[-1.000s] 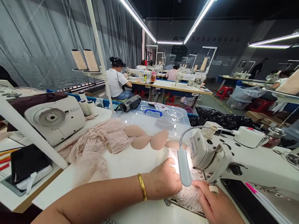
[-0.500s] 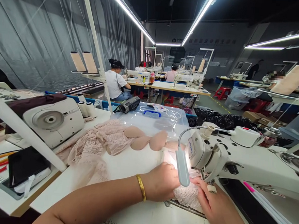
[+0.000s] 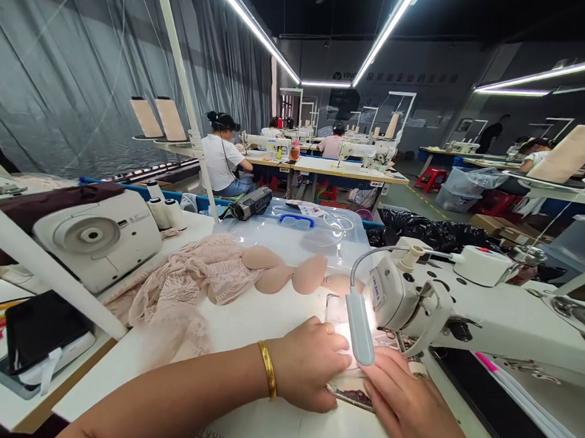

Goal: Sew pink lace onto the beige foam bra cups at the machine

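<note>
My left hand (image 3: 307, 363), with a gold bangle (image 3: 267, 371) on the wrist, rests on the white sewing table left of the needle area. Its fingers are bent forward and its thumb is apart from them. Pale pink fabric (image 3: 340, 310) lies brightly lit in front of its fingertips. Stretched out flat, the fingers of my right hand (image 3: 400, 397) lie under the front of the sewing machine (image 3: 390, 299). A grey lamp (image 3: 362, 327) on a bendable neck hides the space between both hands' fingertips. The needle is hidden too.
Left of my hands lies a heap of pink lace (image 3: 188, 275), with beige bra cups (image 3: 273, 279) beside it. A clear plastic box (image 3: 316, 237) stands behind. A second machine (image 3: 98, 235) is at left, a phone (image 3: 39, 328) below it. Co-workers sit further back.
The bunched lace between my hands has gone from sight. My left hand has shifted slightly left and its thumb now shows; my right hand has come nearer, its fingers flatter.
</note>
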`<state>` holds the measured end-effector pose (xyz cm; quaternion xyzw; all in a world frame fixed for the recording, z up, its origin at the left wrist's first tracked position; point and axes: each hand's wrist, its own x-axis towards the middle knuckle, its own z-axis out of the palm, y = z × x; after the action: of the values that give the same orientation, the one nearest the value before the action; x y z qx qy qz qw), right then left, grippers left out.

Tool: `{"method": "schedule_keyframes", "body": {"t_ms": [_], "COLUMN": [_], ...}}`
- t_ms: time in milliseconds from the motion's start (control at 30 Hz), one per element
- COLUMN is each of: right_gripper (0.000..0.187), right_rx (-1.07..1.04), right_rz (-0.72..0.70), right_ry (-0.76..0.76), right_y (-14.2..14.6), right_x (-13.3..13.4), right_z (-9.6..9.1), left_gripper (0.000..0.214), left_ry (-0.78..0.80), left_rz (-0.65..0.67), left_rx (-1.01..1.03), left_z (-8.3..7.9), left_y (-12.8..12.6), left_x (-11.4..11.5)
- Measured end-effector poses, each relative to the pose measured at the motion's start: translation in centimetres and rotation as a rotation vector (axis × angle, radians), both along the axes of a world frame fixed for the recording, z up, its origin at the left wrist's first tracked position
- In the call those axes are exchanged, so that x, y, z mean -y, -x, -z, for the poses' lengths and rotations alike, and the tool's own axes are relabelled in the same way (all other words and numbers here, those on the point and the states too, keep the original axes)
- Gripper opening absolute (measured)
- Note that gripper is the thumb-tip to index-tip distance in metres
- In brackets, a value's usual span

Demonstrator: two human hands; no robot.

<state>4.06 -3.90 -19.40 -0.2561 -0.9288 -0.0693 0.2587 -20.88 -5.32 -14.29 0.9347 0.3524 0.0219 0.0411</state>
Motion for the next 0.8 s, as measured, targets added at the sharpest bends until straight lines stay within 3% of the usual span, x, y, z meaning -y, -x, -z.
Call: {"method": "schedule_keyframes", "body": {"t_ms": [100,267,433,600,800], "right_gripper": [0.027,0.035,0.045,0.045,0.053], "right_rx": [0.051,0.102,0.136,0.14,0.143], "right_rz": [0.076,0.177,0.158,0.102,0.217], "right_ry": [-0.058,-0.134,-0.139,-0.105,0.058], "right_y": [-0.5,-1.0,-1.5,-1.4,-2.2], "right_x": [-0.6,-1.1,-1.2,-1.2,-1.9], "right_z": [1.3,2.5,2.5,2.4,3.6], "left_gripper": [0.036,0.026,0.012,0.013,0.023], "left_ry": [-0.055,-0.102,-0.141,-0.246,-0.368], "left_rz": [-0.055,-0.004,0.001,0.011,0.104], "left_rx": [-0.066,-0.019,-0.02,0.009,0.095], "left_z": [0.5,0.8,1.6,3.0,3.4], "left_y": [0.1,-0.1,-0.1,-0.2,0.0], "left_x": [0.3,0.0,-0.3,-0.7,-0.9]}}
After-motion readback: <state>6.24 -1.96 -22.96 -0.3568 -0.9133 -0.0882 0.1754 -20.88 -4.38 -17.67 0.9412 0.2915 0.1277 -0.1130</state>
